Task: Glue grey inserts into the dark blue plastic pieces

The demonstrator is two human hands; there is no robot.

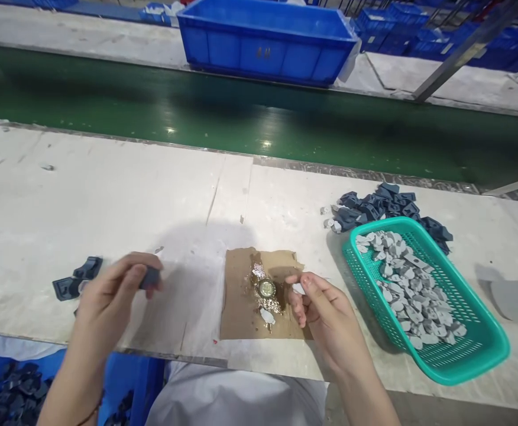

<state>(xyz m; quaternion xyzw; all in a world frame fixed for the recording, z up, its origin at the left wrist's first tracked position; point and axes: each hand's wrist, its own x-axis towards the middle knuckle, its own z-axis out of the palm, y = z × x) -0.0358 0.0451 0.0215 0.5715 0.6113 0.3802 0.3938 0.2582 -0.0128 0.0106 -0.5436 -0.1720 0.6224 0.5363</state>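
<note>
My left hand is closed around a dark blue-grey plastic part, held above the table on the left. Between thumb and fingers of my right hand is a small white-grey piece. In front of me lies a square of brown cardboard, stained wet and shiny. A small round container with a yellowish filling stands on it, and another white-grey piece lies just below. Beside my left hand rest a few more dark blue-grey parts.
A green basket of white-grey pieces stands at the right, with a heap of dark parts behind it. Beyond the table runs a green belt. A large blue crate sits across it. Dark parts fill a blue bin lower left.
</note>
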